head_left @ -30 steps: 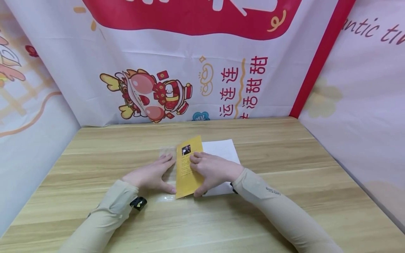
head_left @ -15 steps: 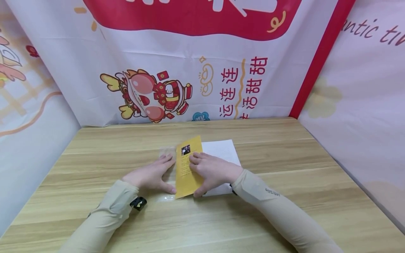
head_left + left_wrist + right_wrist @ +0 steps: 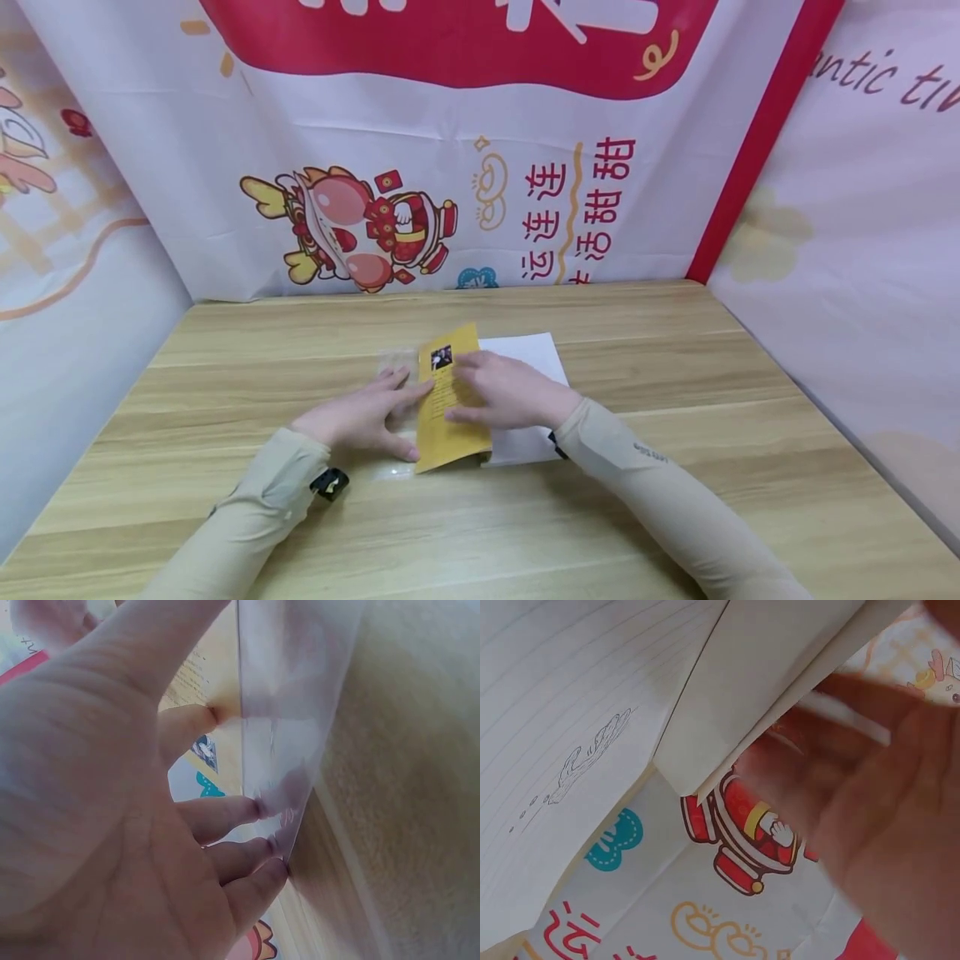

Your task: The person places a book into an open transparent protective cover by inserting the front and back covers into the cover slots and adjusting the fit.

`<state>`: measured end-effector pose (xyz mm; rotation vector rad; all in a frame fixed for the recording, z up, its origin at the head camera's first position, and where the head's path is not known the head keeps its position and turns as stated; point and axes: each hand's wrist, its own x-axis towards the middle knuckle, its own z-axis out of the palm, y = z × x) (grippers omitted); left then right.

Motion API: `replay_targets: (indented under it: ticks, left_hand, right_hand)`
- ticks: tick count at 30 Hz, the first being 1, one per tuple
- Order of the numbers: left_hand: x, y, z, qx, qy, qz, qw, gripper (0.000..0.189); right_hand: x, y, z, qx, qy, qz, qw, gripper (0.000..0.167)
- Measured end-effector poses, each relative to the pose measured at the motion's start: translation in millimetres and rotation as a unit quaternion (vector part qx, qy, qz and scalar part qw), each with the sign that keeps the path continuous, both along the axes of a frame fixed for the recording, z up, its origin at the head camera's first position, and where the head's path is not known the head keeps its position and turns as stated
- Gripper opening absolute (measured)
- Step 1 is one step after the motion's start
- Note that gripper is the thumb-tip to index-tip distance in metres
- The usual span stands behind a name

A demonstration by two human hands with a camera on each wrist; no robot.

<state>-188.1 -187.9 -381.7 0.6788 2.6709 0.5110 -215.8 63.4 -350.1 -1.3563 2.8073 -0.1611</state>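
Observation:
An open book lies on the table, its white lined page (image 3: 528,446) to the right and a yellow cover flap (image 3: 450,437) with a small photo and print to the left. Clear plastic film (image 3: 394,360) extends left from under the flap. My left hand (image 3: 360,419) rests spread on the film, with its index fingertip on the flap's left edge. In the left wrist view the other fingertips press the film (image 3: 289,697). My right hand (image 3: 513,392) is over the flap, fingers loosely extended and blurred in the right wrist view. That view also shows a line drawing on the page (image 3: 547,727).
The wooden table (image 3: 675,392) surrounds the book. A printed white and red cloth (image 3: 420,108) hangs at the back edge, with more printed cloths (image 3: 862,275) at both sides. A black wrist device (image 3: 330,483) sits at the left sleeve.
My left index finger has stretched right onto the flap's edge. My right thumb has come up from the flap's lower corner onto its middle, and the flap's lower right edge now bows up.

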Motion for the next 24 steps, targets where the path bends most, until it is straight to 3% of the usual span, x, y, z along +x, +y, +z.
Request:
replay_targets:
  ticks: [4, 7, 12, 18, 24]
  left_hand:
    - [-0.9, 0.1, -2.2, 0.002, -0.002, 0.004, 1.0, 0.105]
    - [-1.5, -0.1, -3.8, 0.002, 0.001, 0.006, 1.0, 0.11]
    - [-0.9, 1.1, -3.0, -0.006, 0.0, 0.015, 0.9999, 0.117]
    - [0.6, 1.9, 0.3, -0.009, 0.0, 0.012, 0.9999, 0.116]
    - [1.6, 1.6, 2.9, -0.007, -0.004, 0.013, 0.9999, 0.114]
  right_hand:
    - [-2.1, -1.5, 1.2, -0.042, 0.008, -0.122, 0.9916, 0.045]
    - [-3.8, -4.3, -1.0, -0.058, -0.02, -0.172, 0.9832, 0.029]
    - [-6.6, -6.0, -5.3, -0.071, -0.041, -0.171, 0.9818, 0.021]
    - [-9.0, -7.0, -6.8, -0.091, -0.094, -0.154, 0.9794, 0.03]
    - [-9.4, -8.8, -7.4, -0.086, -0.108, -0.157, 0.978, 0.032]
